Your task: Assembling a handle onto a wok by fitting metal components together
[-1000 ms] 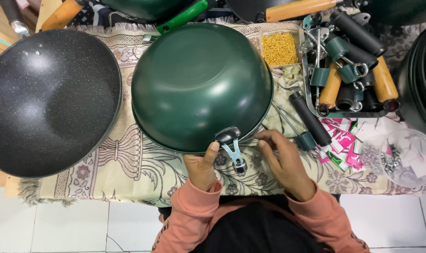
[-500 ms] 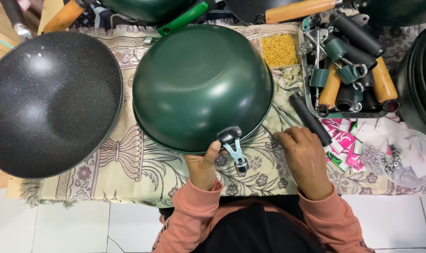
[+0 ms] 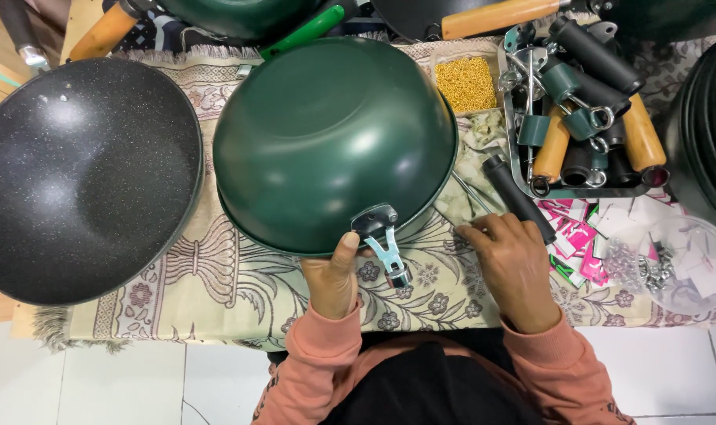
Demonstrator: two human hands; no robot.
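A dark green wok point(image 3: 326, 142) lies upside down on a patterned cloth point(image 3: 216, 291) in front of me. A metal handle bracket point(image 3: 383, 240) sticks out from its near rim. My left hand point(image 3: 330, 275) holds the wok's near rim, thumb pressed just left of the bracket. My right hand point(image 3: 515, 264) rests palm down on the cloth to the right, its fingertips touching the near end of a black handle grip point(image 3: 515, 197). Whether it grips the handle I cannot tell.
A black speckled wok point(image 3: 75, 173) lies at the left. A metal tray point(image 3: 578, 102) at the upper right holds black and wooden handles. Beside it are a box of gold screws point(image 3: 466, 83), pink packets point(image 3: 574, 236) and a clear bag of metal parts point(image 3: 665, 267).
My right hand has left the bracket and moved right across the cloth to the black handle grip. My left hand and the green wok have stayed in place.
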